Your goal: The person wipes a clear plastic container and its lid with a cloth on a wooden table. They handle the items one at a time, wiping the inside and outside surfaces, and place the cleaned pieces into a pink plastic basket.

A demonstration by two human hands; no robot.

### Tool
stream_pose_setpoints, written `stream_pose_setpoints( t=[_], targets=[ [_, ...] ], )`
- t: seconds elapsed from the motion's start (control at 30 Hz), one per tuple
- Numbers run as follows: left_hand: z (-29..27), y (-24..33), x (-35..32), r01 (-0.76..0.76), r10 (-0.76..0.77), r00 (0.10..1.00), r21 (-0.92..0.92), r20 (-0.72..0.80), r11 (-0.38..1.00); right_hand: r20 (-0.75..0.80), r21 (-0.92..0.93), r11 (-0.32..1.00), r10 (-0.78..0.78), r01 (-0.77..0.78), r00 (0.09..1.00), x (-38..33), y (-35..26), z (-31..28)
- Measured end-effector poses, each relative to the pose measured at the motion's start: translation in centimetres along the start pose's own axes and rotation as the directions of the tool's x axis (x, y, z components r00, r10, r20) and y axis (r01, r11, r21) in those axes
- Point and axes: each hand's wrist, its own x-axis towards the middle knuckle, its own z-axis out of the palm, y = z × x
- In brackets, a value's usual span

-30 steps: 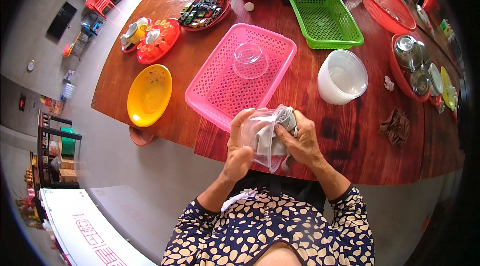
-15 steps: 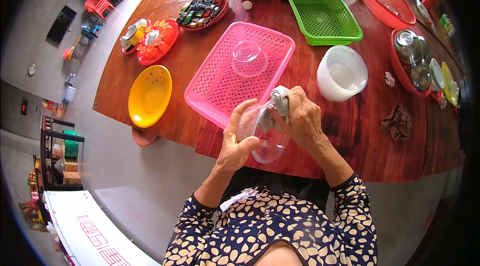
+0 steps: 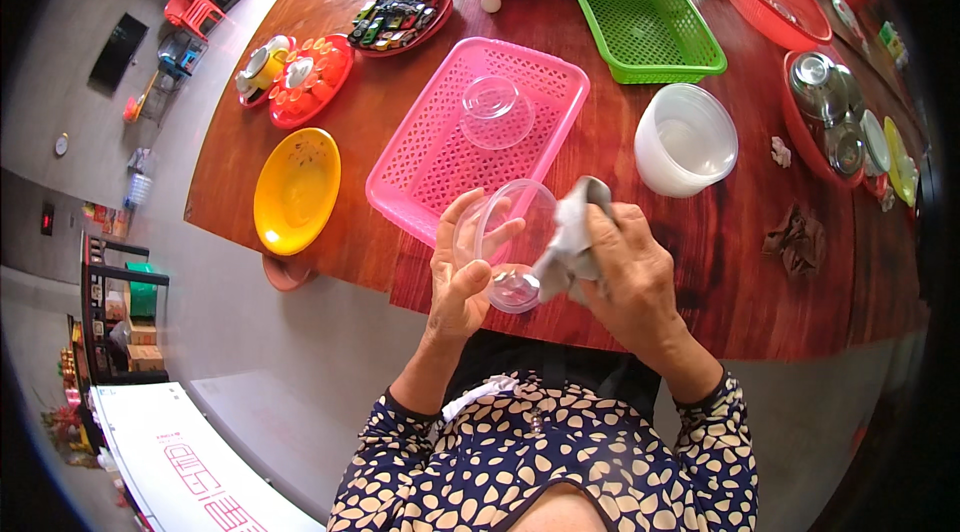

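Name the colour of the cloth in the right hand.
The cloth is light grey, showing best in the head view.

The bowl (image 3: 518, 254) is round and clear, so you can see right through it. It is tipped on its side in the left hand (image 3: 456, 280), with its open top facing 3 o'clock. Shiny spots show low down, at 6 o'clock. The cloth (image 3: 570, 244) is gray, soft and bunched up in the right hand (image 3: 634, 277). It is at 3 o'clock from the bowl, right by the rim.
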Motion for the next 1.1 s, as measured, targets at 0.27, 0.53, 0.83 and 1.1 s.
stream_pose_setpoints(
  t=[0.27, 0.53, 0.83, 1.1],
  targets=[
    [0.2, -1.4, -0.4, -0.031, 0.031, 0.999, 0.011, 0.037, 0.999, 0.375, -0.231, 0.939, -0.157, 0.256, 0.914, 0.4, 0.5, 3.8],
    [0.2, -1.8, -0.9, 0.04, -0.043, 0.997, 0.043, 0.059, 0.998, 0.674, 0.443, 0.896, -0.317, -0.022, 0.667, 0.2, 1.5, 3.1],
    [-0.5, -1.5, -1.4, 0.082, -0.088, 0.996, -0.254, -0.011, 0.964, 0.014, -0.124, 0.99, -0.064, 0.065, 0.998, 1.2, -0.2, 3.8],
    [-0.1, -1.6, -1.0, 0.011, -0.015, 0.999, -0.101, -0.038, 0.995, 0.461, -0.023, 0.998, -0.037, 0.053, 0.887, 0.5, 0.1, 2.8]
  ],
)
